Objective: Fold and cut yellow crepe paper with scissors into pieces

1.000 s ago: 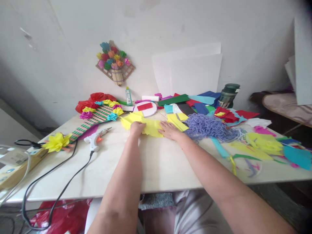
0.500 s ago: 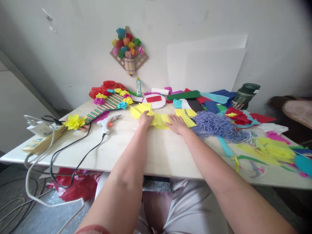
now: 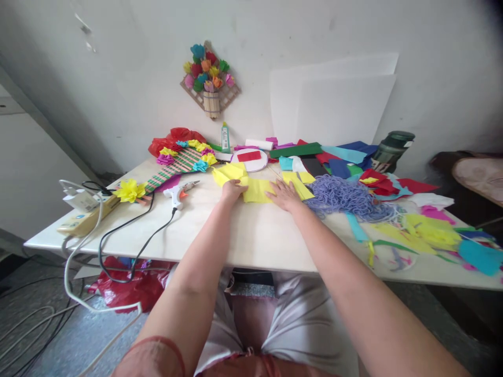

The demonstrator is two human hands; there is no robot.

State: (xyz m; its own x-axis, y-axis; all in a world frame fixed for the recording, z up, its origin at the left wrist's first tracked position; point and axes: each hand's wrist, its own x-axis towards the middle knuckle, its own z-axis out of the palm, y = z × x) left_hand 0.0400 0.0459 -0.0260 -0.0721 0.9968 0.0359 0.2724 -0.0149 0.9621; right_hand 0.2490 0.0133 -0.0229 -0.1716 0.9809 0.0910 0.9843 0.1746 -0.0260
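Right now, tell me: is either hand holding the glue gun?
No. Both the left hand and right hand press on yellow paper; the glue gun lies apart.

Single head view, looking forward-down over table (image 3: 251, 241), moderately near.

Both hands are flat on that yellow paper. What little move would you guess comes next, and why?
Probably a press and slide of the fingers outward to flatten or crease the sheet. The left hand pins one end of the yellow crepe paper and the right hand lies palm down on the other, with the paper flat on the table between them, and neither hand grips a tool.
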